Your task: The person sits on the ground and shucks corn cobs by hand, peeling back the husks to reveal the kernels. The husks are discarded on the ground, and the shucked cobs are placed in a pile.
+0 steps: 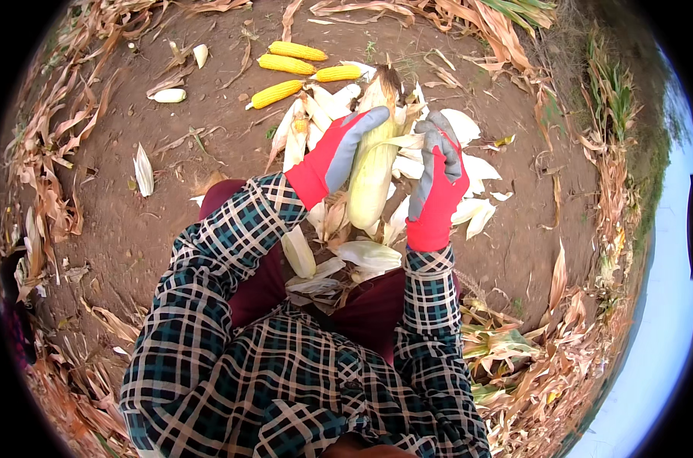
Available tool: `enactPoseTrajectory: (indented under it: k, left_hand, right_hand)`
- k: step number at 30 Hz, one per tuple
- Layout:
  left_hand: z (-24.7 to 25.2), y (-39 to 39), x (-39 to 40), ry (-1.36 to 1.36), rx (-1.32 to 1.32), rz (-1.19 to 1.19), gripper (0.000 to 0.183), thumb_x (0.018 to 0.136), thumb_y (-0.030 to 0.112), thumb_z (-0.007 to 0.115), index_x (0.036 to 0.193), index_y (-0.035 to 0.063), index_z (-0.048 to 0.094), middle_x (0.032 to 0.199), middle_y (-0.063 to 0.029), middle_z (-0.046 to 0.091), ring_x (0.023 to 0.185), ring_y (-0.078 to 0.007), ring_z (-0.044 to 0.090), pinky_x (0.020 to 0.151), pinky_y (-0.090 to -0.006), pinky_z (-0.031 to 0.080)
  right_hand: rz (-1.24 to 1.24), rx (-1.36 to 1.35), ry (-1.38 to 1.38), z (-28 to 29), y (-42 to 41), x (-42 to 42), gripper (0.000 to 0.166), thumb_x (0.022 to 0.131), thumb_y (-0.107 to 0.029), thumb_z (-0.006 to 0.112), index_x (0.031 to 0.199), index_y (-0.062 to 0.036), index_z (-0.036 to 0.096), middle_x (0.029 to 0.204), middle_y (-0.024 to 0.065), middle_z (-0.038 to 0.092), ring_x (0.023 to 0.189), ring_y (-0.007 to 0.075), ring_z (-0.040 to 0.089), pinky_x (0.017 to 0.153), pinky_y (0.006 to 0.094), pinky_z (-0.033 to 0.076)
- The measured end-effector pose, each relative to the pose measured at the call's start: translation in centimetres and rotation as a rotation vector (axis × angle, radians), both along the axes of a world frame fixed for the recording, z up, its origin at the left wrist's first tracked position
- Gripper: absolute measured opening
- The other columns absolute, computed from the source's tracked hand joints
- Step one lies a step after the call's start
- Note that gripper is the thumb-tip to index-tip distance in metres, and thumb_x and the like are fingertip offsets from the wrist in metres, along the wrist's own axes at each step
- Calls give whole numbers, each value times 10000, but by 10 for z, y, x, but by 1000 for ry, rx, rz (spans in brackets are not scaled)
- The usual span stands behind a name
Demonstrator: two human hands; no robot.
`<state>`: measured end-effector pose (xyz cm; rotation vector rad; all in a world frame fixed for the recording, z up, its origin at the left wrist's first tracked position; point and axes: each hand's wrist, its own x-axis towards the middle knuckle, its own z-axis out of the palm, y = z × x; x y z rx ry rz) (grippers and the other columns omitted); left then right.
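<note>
An ear of corn in its pale husk (pixel 372 177) stands out in front of me, its dark silk end pointing away. My left hand (pixel 346 143), in a red and grey work glove, grips the ear along its left side, the thumb lying near the top. A strip of husk (pixel 401 141) is peeled off to the right and pinched in the fingers of my right hand (pixel 440 166), gloved the same way. Beyond my left hand, several bare yellow corn cobs (pixel 292 64) lie on the soil. Under the ear is a heap of stripped white husks (pixel 475 172).
Loose husk pieces (pixel 143 170) lie on the brown soil (pixel 203 143) at the left. Below the ear, more husks (pixel 369 255) rest between my knees. Dry corn stalks and leaves (pixel 558 326) are piled at the right and along the left rim (pixel 54 149).
</note>
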<state>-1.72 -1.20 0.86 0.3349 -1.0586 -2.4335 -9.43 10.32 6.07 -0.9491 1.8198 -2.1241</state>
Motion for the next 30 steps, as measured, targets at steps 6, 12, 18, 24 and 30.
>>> enactPoseTrajectory:
  k: [6,12,18,24,30]
  left_hand:
    - [29,-14,2,178,240,176,450,929,429,507,1188,65,562,1080,-96,634,941,-190,641,817,-353,530]
    - [12,-56,10,243,402,215,618,909,535,448,1208,0,525,1075,-184,616,940,-282,633,841,-395,524]
    - [6,-107,37,345,368,478,732,910,544,411,1355,-34,359,1257,-264,495,1120,-383,541,1012,-489,419]
    - [-6,-120,49,394,443,410,680,927,545,347,1303,-20,391,1184,-255,531,1067,-372,558,971,-482,445]
    - [4,-104,30,284,540,381,681,945,529,340,1342,-23,375,1201,-258,528,1057,-372,565,950,-468,470]
  right_hand:
    - [216,-72,-129,-8,10,6,227,953,-154,543,1071,13,641,1194,155,595,1052,223,581,1002,370,401]
    - [563,-395,-389,9,34,-6,177,979,-180,503,916,-29,570,930,90,534,859,230,602,988,424,440]
    - [659,-694,-393,6,75,-86,123,928,-177,577,1002,-88,617,1065,82,562,982,236,597,1029,447,413]
    - [606,-644,-345,5,58,-78,496,981,-371,434,1333,-24,471,1395,160,462,1310,287,416,1106,495,300]
    - [390,295,267,-16,43,-55,757,834,-208,692,1454,-27,298,1409,155,433,1238,235,474,1026,353,389]
